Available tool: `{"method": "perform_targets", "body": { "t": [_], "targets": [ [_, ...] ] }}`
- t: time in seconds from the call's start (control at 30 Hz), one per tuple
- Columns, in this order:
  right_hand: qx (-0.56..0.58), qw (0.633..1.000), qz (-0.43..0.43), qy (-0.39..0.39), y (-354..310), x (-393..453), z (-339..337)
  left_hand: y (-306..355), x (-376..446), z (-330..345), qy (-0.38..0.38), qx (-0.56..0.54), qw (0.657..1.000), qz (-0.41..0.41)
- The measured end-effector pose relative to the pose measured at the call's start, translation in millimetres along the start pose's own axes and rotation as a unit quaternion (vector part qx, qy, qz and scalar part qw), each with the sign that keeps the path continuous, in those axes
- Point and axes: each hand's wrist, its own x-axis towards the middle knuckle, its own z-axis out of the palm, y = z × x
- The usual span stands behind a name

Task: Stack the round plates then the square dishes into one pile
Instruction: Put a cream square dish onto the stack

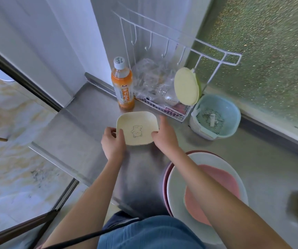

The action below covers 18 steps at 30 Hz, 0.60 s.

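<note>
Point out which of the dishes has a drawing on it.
The cream square dish, gripped at its edges by the left hand and right hand. It has a small animal outline inside; the round plates nearby are plain.

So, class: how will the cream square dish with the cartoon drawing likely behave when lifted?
The square dish looks like thin, matte plastic, so probably light and stiff, unlikely to shatter. Its raised rim, held by the left hand and right hand, should give a secure grip. Flat-bottomed, it shouldn't roll.

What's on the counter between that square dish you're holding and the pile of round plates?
Nothing: in the head view, only bare steel counter separates the square dish from the round plates.
</note>
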Motion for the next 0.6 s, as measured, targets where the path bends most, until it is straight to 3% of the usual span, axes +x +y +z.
{"method": "perform_targets", "body": {
  "t": [0.07,0.33,0.6],
  "targets": [
    [0.032,0.998,0.019,0.044,5,-8,-13,7,-11,3,-0.001,-0.009,1.0,0.022],
    [-0.06,0.981,0.008,0.185,63,-58,-83,25,-83,28,-0.104,0.036,0.974,0.2],
    [-0.059,0.981,0.05,0.179,132,-131,-101,23,-150,37,-0.194,0.035,0.947,0.255]
  ]
}}
